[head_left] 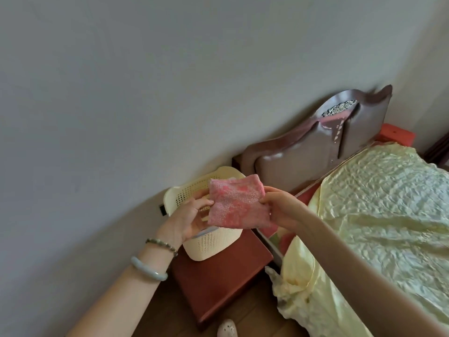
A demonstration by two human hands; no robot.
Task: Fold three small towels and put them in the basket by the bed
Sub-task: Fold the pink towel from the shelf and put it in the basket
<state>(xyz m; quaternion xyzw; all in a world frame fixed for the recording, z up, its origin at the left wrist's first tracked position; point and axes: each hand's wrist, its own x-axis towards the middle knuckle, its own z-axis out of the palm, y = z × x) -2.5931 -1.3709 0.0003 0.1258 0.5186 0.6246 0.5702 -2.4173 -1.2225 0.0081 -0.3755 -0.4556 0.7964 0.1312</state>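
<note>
A folded pink towel [237,203] hangs in the air between both my hands, right above the cream perforated basket [213,246]. My left hand [188,216] pinches the towel's left edge between thumb and fingers. My right hand [283,207] pinches its right edge. The basket stands on a red-brown bedside table [218,278] against the wall, left of the bed. The towel and my left hand hide most of the basket's inside, so I cannot tell what lies in it.
The bed with a pale yellow quilted cover [379,215] fills the right side, its dark carved headboard [315,144] against the grey wall. An orange-red box [396,135] sits behind the bed's far corner. Wooden floor and a slipper toe [227,329] show at the bottom.
</note>
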